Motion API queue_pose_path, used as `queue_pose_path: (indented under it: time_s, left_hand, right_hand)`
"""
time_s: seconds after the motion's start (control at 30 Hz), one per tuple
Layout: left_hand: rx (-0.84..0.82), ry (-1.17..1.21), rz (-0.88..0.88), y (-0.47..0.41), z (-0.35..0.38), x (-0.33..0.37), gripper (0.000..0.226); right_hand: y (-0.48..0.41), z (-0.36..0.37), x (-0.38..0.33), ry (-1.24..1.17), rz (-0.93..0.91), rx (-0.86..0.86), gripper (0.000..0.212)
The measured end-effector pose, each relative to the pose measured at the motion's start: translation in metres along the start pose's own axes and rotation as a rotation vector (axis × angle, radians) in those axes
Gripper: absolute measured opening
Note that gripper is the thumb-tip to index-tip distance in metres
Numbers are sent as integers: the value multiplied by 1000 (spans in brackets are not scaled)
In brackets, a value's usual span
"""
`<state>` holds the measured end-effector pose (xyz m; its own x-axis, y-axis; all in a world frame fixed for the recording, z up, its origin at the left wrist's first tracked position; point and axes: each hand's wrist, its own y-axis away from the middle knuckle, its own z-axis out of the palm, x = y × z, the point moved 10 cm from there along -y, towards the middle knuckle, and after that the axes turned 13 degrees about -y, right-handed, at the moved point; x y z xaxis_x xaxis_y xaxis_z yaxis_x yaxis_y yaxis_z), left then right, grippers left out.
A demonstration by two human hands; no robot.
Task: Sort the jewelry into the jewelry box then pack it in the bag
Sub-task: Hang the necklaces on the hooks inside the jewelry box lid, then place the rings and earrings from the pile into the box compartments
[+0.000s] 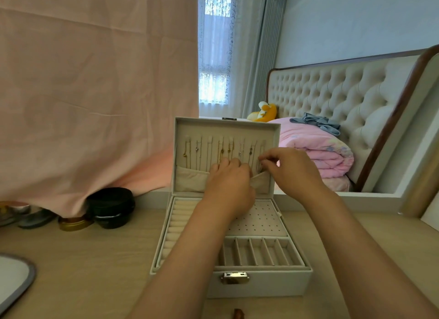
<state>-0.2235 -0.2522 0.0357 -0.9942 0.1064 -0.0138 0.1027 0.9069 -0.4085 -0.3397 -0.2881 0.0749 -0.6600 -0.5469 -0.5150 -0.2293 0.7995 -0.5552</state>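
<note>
Head view: both hands reach into the open jewelry box on the worktop. Left hand fingers press the lid pocket. Right hand fingers pinch a thin necklace just above that pocket.

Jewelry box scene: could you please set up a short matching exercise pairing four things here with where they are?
Things:
1. necklaces
2. metal latch
3. black round case
4. pink quilt

Places:
A. folded on the bed
B. on the table, left of the box
C. hanging inside the open lid
D. on the box's front wall

Pairs: 1-C, 2-D, 3-B, 4-A
</note>
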Motion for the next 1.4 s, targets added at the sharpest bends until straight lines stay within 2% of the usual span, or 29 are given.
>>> queue_pose_path:
  time_s: [0.07,0.17,0.27,0.43,0.67,0.97,1.1,1.27,1.4]
  left_hand:
    - [-4,22,-7,0,0,-1,38]
    - [-6,39,-12,-1,-2,-3,39]
    - [-18,55,-16,-1,-1,-5,40]
    - [-51,64,-18,-2,0,-7,46]
    - [-44,178,-12,15,-13,-10,50]
    - [14,260,51,76,-57,-13,21]
    - [-12,296,82,116,-62,-17,10]
    - [-96,258,152,157,-64,-14,9]
    - [-154,236,198,181,-57,-13,8]
  right_hand:
    - [1,5,-5,186,-52,-26,19]
    - [1,6,-9,268,-92,13,16]
    - [-1,3,-13,258,-109,29,15]
    - [1,26,-10,292,-97,-190,23]
    - [15,18,-16,170,-14,-211,25]
    - [76,-1,-65,-33,-14,-330,17]
    - [116,1,-84,-6,-37,-382,14]
    - [161,27,-97,85,-54,-644,15]
    - [177,36,-105,180,-114,-674,25]
